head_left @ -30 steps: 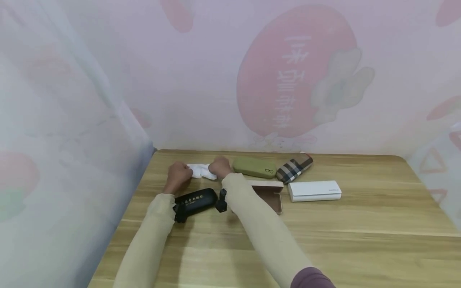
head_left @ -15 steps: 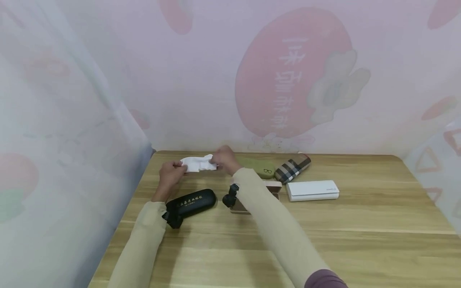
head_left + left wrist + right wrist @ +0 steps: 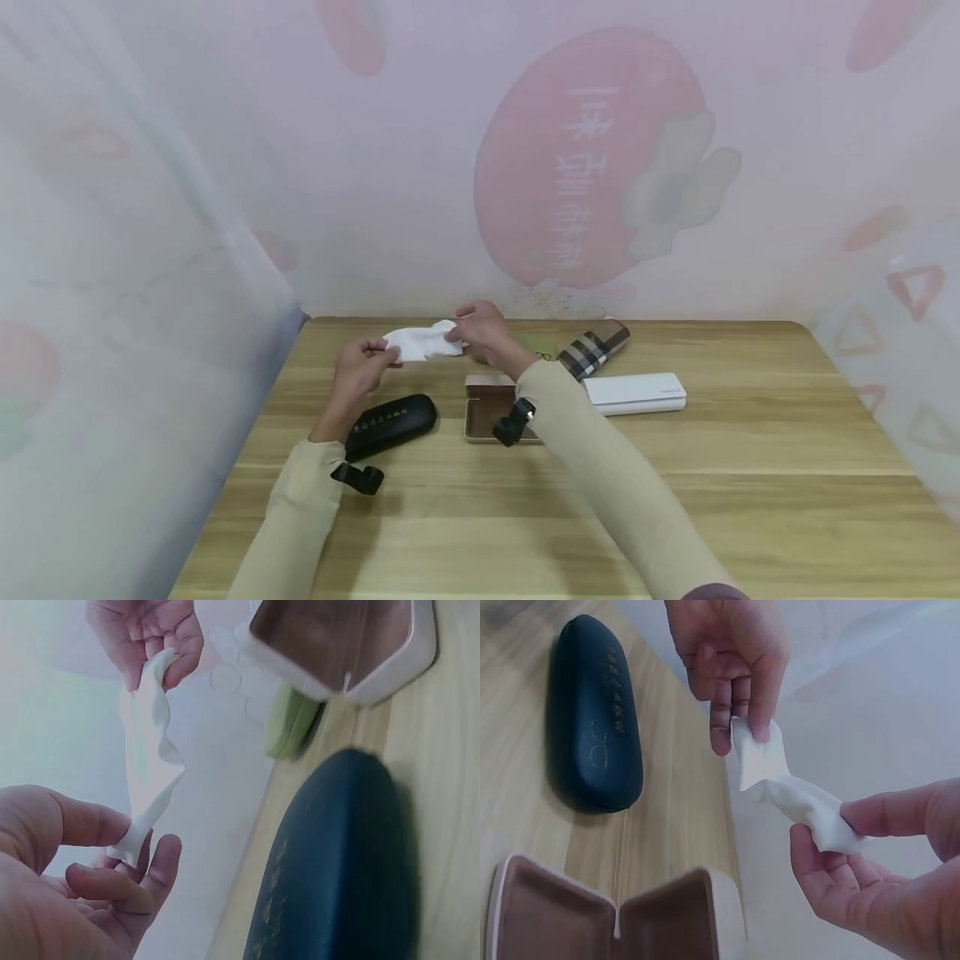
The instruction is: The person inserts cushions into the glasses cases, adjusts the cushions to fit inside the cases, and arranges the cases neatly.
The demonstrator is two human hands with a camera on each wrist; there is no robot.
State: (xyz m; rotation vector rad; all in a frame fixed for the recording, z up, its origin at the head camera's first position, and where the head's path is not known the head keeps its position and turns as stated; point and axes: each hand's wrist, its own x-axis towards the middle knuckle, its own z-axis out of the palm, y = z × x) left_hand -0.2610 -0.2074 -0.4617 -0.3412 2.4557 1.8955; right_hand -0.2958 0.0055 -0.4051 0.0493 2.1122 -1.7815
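A small white cloth (image 3: 422,342) is stretched between my two hands above the back left of the table. My left hand (image 3: 355,368) pinches its left end between thumb and fingers. At the other end, my right hand (image 3: 491,335) pinches the cloth too, as the right wrist view shows up close. The cloth (image 3: 802,806) looks thin and soft, with folds and a twist along its length. Below my left hand lies a closed black glasses case (image 3: 393,423) with gold lettering. Under my right wrist an open case with a brown lining (image 3: 482,417) is partly covered.
A green glasses case (image 3: 537,342) stands behind my right hand, mostly hidden. Beside it lie a plaid case (image 3: 595,348) and a white case (image 3: 636,393). Printed cloth walls (image 3: 390,208) border the wooden table (image 3: 712,483) at the back and left.
Both hands have lifted the cloth and spread it flatter. My right hand has turned and shifted right, showing more of the open case. The head view has swung slightly to the right.
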